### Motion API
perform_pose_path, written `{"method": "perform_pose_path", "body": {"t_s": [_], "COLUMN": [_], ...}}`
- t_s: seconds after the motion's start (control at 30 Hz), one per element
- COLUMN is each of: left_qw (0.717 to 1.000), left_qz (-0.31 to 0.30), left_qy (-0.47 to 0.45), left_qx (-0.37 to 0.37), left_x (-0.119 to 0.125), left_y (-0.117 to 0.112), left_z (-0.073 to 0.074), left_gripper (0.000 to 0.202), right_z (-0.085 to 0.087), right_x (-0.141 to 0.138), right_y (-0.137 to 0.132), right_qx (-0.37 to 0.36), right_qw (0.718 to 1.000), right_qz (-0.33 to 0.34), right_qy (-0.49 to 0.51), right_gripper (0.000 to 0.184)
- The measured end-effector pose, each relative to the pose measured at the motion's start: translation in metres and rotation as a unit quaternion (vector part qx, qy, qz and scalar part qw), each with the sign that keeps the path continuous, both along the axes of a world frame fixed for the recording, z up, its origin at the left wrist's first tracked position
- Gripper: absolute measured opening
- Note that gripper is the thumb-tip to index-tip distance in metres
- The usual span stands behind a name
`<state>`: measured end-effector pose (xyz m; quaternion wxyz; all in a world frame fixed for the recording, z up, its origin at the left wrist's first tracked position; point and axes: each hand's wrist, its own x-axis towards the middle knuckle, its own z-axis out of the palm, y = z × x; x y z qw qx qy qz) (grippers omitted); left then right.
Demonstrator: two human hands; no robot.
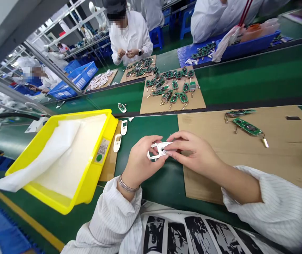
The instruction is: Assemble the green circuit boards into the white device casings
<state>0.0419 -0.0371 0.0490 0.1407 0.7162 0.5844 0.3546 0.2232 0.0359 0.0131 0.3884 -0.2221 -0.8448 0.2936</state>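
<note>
My left hand (142, 160) and my right hand (193, 150) meet over the green bench mat, both pinching a white plastic casing part (159, 151) with open cut-outs. Fingers cover part of it. Left of my left hand, two white plastic device shells (120, 135) lie on a strip of cardboard (110, 158). To the right of my right hand, two green circuit boards with metal tips (247, 126) rest on a brown cardboard sheet (246, 155). A metal bangle (128, 186) circles my left wrist.
A yellow tray (61, 158) lined with white sheet material stands at left. Across the bench, cardboard (172, 102) holds several green boards. Co-workers in white coats (129, 38) sit beyond, with blue crates (78, 79) at far left. A patterned black-and-white cloth (193, 233) lies at my lap.
</note>
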Motion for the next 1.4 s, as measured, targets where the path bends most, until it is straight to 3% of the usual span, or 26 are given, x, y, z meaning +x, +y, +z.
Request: {"method": "perform_pose_path", "body": {"t_s": [0.1, 0.2, 0.33, 0.47, 0.57, 0.7, 0.8, 0.87, 0.97, 1.17, 1.23, 1.4], "left_qw": [0.994, 0.961, 0.901, 0.864, 0.844, 0.798, 0.765, 0.747, 0.732, 0.754, 0.761, 0.740], "left_qz": [0.040, 0.058, 0.054, 0.049, 0.013, -0.035, -0.055, -0.055, -0.041, 0.004, 0.004, -0.029], "left_qy": [-0.096, -0.267, -0.427, -0.500, -0.534, -0.590, -0.618, -0.631, -0.637, -0.608, -0.603, -0.614], "left_qx": [-0.014, -0.035, -0.045, -0.047, -0.052, -0.116, -0.169, -0.202, -0.240, -0.247, -0.239, -0.274], "left_x": [0.010, 0.019, 0.023, 0.017, 0.008, 0.002, 0.003, 0.006, 0.009, 0.011, 0.011, 0.010], "left_y": [-0.014, -0.024, -0.030, -0.028, -0.018, 0.003, 0.014, 0.017, 0.017, 0.013, 0.012, 0.010], "left_z": [-0.002, -0.010, -0.024, -0.035, -0.041, -0.051, -0.059, -0.065, -0.072, -0.081, -0.082, -0.079], "left_gripper": [0.045, 0.050, 0.051, 0.047, 0.045, 0.048, 0.049, 0.047, 0.047, 0.044, 0.043, 0.041], "right_z": [-0.001, 0.000, -0.001, 0.002, 0.010, 0.015, 0.010, 0.004, -0.004, -0.015, -0.020, -0.026], "right_x": [0.003, 0.004, -0.001, -0.007, -0.011, -0.013, -0.013, -0.012, -0.011, -0.011, -0.011, -0.010], "right_y": [-0.009, -0.019, -0.029, -0.034, -0.030, -0.021, -0.017, -0.017, -0.019, -0.020, -0.019, -0.019], "right_qx": [-0.096, -0.163, -0.153, -0.061, -0.043, -0.151, -0.247, -0.264, -0.220, 0.011, 0.048, 0.086], "right_qw": [0.995, 0.986, 0.986, 0.997, 0.997, 0.983, 0.960, 0.954, 0.968, 0.991, 0.990, 0.985], "right_qz": [0.007, 0.018, 0.031, -0.001, -0.045, -0.095, -0.108, -0.111, -0.113, -0.114, -0.112, -0.121], "right_qy": [0.022, 0.038, 0.050, 0.046, 0.035, 0.050, 0.081, 0.088, 0.031, -0.064, -0.071, -0.090], "right_gripper": [0.011, 0.006, 0.003, 0.002, 0.003, 0.007, 0.014, 0.015, 0.007, 0.006, 0.006, 0.012]}}
